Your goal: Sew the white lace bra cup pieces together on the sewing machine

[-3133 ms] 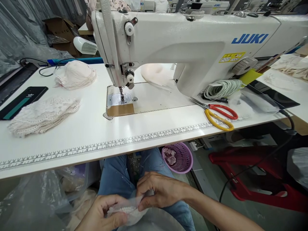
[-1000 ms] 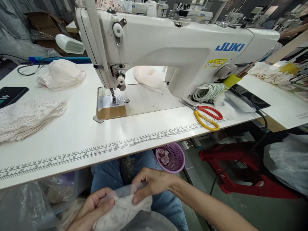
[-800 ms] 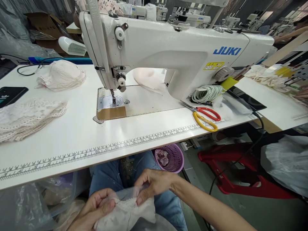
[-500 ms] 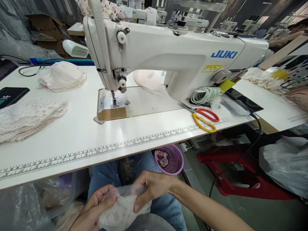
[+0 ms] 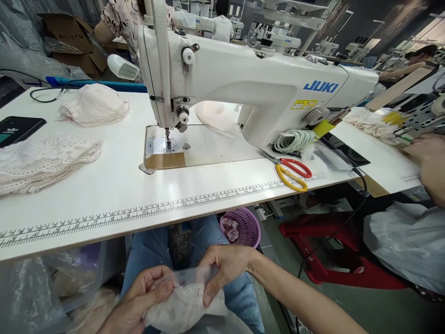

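Over my lap, both hands pinch a piece of white fabric [image 5: 184, 308] with a sheer upper edge and a stitched seam. My left hand [image 5: 146, 294] grips its left side between thumb and fingers. On the right, the thumb of my right hand [image 5: 222, 273] presses the cloth against the fingers. The sewing machine [image 5: 225, 69] stands on the table in front of me, its needle over the metal plate. To its left lie a stack of eyelet-edged fabric pieces [image 5: 45, 162] and a pile of cream fabric pieces [image 5: 93, 104].
Scissors [image 5: 288, 171] with red and yellow handles lie near the table's front edge, beside a coil of pale cord [image 5: 295, 140]. A purple basket [image 5: 248, 227] stands below the table. A red stool [image 5: 347, 273] is at the right. Other people sit at machines beyond.
The view has shifted slightly, and a co-worker's arm shows more at the right. My hands still hold the fabric, its sheer edge and seam now spread a little wider.
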The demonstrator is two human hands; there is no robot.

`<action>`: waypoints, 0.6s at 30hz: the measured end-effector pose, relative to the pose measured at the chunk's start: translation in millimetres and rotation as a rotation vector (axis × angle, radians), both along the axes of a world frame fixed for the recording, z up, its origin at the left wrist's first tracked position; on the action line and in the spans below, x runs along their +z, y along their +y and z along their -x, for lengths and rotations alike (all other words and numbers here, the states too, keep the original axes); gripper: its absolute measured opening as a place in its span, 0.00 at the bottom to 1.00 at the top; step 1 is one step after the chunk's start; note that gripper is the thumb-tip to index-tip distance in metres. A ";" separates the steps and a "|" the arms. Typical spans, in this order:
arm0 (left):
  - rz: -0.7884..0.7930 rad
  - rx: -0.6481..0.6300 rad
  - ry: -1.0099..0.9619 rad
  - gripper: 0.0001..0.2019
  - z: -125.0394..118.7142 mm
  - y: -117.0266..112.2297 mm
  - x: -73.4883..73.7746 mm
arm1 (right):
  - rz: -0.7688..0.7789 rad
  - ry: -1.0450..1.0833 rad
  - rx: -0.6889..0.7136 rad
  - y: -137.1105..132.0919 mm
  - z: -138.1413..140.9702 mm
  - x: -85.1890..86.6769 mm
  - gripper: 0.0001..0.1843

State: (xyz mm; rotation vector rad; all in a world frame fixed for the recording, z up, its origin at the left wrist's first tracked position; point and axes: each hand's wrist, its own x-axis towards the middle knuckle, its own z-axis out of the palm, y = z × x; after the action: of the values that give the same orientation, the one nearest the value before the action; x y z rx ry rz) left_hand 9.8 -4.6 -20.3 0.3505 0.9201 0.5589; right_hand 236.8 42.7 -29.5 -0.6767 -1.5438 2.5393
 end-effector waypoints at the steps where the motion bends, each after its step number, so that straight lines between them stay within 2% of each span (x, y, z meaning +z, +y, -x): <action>1: -0.006 -0.011 0.008 0.14 0.7 -0.2 1.4 | 0.011 -0.012 0.002 0.0 0.7 2.1 0.19; 5: -0.024 -0.037 0.046 0.15 4.0 -2.0 5.6 | 0.001 -0.034 -0.035 -1.5 7.4 8.1 0.20; 9: -0.026 -0.029 0.056 0.15 7.8 -4.3 5.1 | -0.049 0.015 -0.093 -3.2 14.1 4.0 0.19; 14: -0.003 0.018 -0.008 0.15 8.9 -7.5 0.2 | -0.046 0.070 -0.108 -3.0 15.3 0.5 0.17; 18: 0.012 0.075 -0.036 0.14 6.8 -10.7 -7.1 | -0.006 0.070 -0.112 -2.9 13.9 -1.8 0.20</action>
State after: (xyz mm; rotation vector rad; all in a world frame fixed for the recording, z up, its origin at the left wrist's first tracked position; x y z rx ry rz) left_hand 3.0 -15.3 -27.4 0.2952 0.9038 0.6265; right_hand 222.9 39.9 -31.3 -0.6468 -1.4485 2.4483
